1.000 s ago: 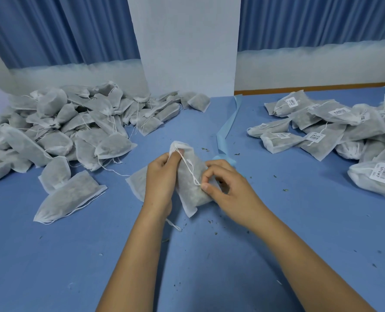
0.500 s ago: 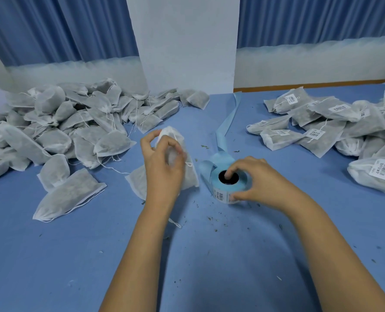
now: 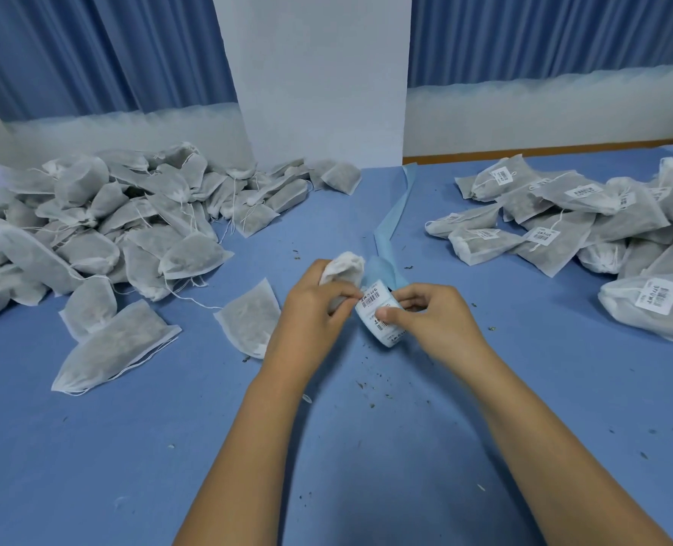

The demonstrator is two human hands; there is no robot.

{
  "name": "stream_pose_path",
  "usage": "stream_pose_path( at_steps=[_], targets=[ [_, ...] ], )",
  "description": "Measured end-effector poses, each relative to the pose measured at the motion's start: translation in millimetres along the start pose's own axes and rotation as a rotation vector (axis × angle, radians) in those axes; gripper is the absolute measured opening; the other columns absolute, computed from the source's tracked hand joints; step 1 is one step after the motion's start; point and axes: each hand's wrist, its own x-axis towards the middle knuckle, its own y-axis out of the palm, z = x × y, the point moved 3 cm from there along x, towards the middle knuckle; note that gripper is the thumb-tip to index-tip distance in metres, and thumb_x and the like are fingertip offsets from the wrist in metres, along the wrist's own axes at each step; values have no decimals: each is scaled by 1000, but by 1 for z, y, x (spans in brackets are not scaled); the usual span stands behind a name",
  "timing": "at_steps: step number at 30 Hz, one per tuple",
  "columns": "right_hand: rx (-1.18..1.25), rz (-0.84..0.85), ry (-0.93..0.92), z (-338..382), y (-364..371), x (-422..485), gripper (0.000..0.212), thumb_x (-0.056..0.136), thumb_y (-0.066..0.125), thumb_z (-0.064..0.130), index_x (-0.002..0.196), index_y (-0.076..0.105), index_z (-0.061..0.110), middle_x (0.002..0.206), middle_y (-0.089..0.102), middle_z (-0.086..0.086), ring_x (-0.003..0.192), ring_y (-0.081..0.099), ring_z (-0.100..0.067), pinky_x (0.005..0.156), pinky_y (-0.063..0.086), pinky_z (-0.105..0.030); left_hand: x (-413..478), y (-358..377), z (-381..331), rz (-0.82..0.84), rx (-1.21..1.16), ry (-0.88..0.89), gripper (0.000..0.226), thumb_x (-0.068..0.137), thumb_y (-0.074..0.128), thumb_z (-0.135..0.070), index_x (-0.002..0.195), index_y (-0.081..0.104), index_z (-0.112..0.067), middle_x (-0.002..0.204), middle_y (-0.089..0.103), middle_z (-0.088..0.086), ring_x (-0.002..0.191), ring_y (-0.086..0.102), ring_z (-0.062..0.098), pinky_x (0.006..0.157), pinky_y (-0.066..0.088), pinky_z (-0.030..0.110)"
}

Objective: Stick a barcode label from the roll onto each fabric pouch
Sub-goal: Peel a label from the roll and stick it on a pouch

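Two bare forearms are seen rising from the bottom edge over the blue table (image 3: 130,447), which is strewn with dark crumbs. At the centre of the frame, the held pouch (image 3: 344,266) is gripped in the left hand (image 3: 311,313), with the fingers curled round it and its white gathered top showing above the knuckles. Just to its right, the label roll (image 3: 378,323) is clasped in the right hand (image 3: 433,321), the thumb pressed on the printed labels. The top barcode label (image 3: 371,298) is touched by the left thumb and forefinger; whether it is pinched cannot be told. One loose pouch (image 3: 248,321) is laid flat just left of the left hand. Farther back, a blue backing strip (image 3: 396,214) is trailed from the roll toward the white pillar (image 3: 311,72). Unlabelled pouches (image 3: 102,230) are heaped at the left and labelled pouches (image 3: 555,226) at the right. Blue curtains (image 3: 91,53) are hung behind.
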Motion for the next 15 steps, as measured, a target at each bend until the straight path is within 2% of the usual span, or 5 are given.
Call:
stream_pose_path(
  at_steps=[4,6,11,15],
  targets=[
    [130,-46,111,-6,0,-1,8,77,76,6,85,72,6,80,74,-10,65,68,-11,60,52,-15,-2,4,-2,124,-73,16,27,79,80,-23,103,76,-12,109,54,-6,96,48,-4,86,34,1],
    [158,-56,123,-8,0,-2,9,77,76,7,85,72,4,80,74,-11,67,69,-13,61,52,-16,-1,5,-3,142,-83,3,33,72,84,-24,101,76,-11,109,56,-3,96,49,-2,86,36,3],
    [172,-67,129,-9,2,-1,16,76,78,9,88,71,1,81,73,-13,67,68,-14,65,51,-19,0,4,-5,115,-112,-51,23,73,84,-22,92,79,-10,100,60,1,89,55,7,81,45,19],
    [182,-42,131,-8,0,-1,14,75,78,9,86,72,3,81,74,-12,72,69,-17,69,52,-22,-2,2,-4,109,-102,-33,13,81,78,-21,91,79,-14,96,60,-4,88,58,8,77,47,21]
  ],
)
